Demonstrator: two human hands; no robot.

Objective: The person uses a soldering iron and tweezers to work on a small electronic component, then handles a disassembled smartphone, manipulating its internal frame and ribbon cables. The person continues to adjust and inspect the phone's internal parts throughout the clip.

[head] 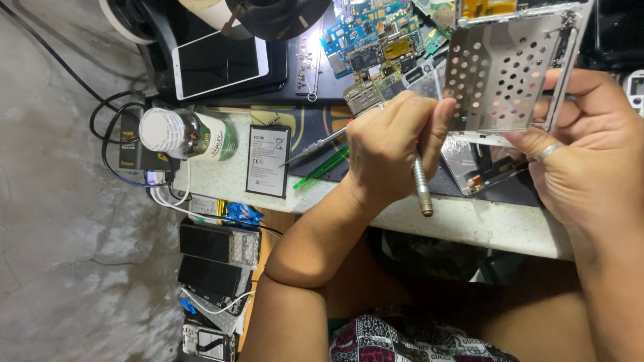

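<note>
The left hand is closed around a ridged metal screwdriver, whose handle end hangs over the bench edge while the tip end is hidden behind the fingers. The right hand pinches a phone frame, thumb along its lower edge and fingers curled behind the right side, holding it tilted above the bench near the far right corner of the view. The frame is thin grey metal punched with round holes. The bench top is pale and speckled, its front edge close to both wrists; little bare room lies between them. Left of the hands lie a flat black battery, a green tool and a white-capped bottle on its side. Circuit boards crowd the far side
</note>
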